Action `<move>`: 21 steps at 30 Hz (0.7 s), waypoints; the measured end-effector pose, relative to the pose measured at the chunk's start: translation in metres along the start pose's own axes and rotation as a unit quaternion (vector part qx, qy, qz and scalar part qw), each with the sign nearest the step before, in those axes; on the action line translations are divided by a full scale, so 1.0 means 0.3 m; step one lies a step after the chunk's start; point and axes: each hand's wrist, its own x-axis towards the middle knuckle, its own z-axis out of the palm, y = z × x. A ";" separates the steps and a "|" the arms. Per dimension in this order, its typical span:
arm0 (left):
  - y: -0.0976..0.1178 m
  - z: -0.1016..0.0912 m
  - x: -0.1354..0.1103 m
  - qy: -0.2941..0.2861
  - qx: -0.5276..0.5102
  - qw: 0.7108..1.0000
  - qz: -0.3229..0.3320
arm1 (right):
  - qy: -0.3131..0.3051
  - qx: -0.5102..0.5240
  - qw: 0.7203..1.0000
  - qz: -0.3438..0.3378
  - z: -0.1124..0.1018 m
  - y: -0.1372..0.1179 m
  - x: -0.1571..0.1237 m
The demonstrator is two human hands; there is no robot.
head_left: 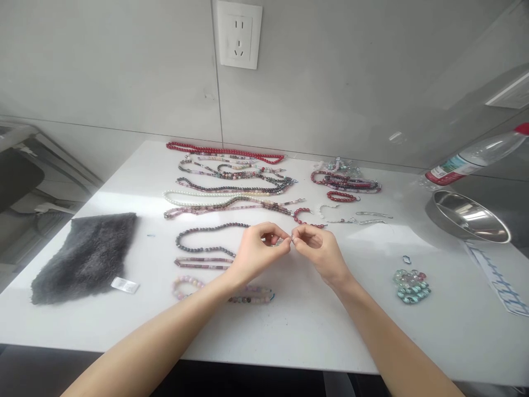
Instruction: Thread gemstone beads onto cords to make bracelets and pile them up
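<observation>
Over the middle of the white table, my left hand (261,247) and my right hand (321,252) meet at the fingertips. Both are closed in a pinch, and whatever sits between them is too small to name. Just beyond my fingers lies a short string of red beads (303,212). A dark bead strand (202,227) runs partly behind my left hand. Below it is a strand of brownish tube beads (202,259). My left forearm crosses over a pastel bead strand (182,280).
Several bead strands (231,190) lie along the back. A dark furry cloth (88,256) is at left. On the right are a metal bowl (438,212), a plastic bottle (471,160) tilted over, turquoise beads (413,292) and a blue-and-white strip (498,278).
</observation>
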 end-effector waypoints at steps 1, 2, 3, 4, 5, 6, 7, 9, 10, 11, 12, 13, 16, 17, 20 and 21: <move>-0.001 0.000 0.002 -0.002 -0.007 1.000 -0.011 | -0.005 0.010 1.000 0.006 -0.001 0.001 0.002; -0.001 0.000 0.004 -0.005 -0.013 1.000 -0.019 | -0.010 0.020 1.000 0.013 -0.002 0.003 0.004; -0.002 -0.001 0.006 -0.007 -0.018 1.000 -0.023 | -0.015 0.029 0.999 0.018 -0.004 0.005 0.005; -0.002 -0.001 0.007 -0.009 -0.023 0.999 -0.026 | -0.019 0.038 0.999 0.022 -0.006 0.007 0.007; -0.002 -0.001 0.009 -0.012 -0.027 0.999 -0.028 | -0.025 0.046 0.998 0.026 -0.007 0.009 0.008; -0.003 -0.002 0.010 -0.015 -0.031 0.999 -0.031 | -0.031 0.053 0.998 0.029 -0.009 0.011 0.009; -0.003 -0.002 0.011 -0.018 -0.035 0.999 -0.034 | -0.036 0.058 0.997 0.031 -0.010 0.014 0.010; -0.002 -0.003 0.013 -0.024 -0.044 0.998 -0.040 | -0.045 0.067 0.996 0.034 -0.013 0.018 0.013; -0.002 -0.004 0.013 -0.027 -0.048 0.998 -0.041 | -0.050 0.071 0.996 0.035 -0.013 0.019 0.015; -0.001 -0.005 0.013 -0.030 -0.051 0.997 -0.042 | -0.056 0.075 0.995 0.037 -0.014 0.020 0.017; 0.000 -0.006 0.013 -0.032 -0.054 0.997 -0.042 | -0.061 0.079 0.994 0.039 -0.014 0.021 0.019; 0.002 -0.007 0.013 -0.035 -0.058 0.997 -0.043 | -0.065 0.084 0.993 0.041 -0.015 0.021 0.020; 0.005 -0.012 0.011 -0.045 -0.070 0.995 -0.050 | -0.076 0.099 0.991 0.049 -0.016 0.018 0.020; 0.006 -0.014 0.010 -0.050 -0.076 0.994 -0.053 | -0.079 0.103 0.990 0.051 -0.017 0.017 0.020; 0.007 -0.018 0.010 -0.064 -0.091 0.992 -0.059 | -0.092 0.112 0.988 0.059 -0.019 0.012 0.019; 0.008 -0.019 0.011 -0.068 -0.095 0.991 -0.060 | -0.096 0.113 0.987 0.061 -0.019 0.011 0.019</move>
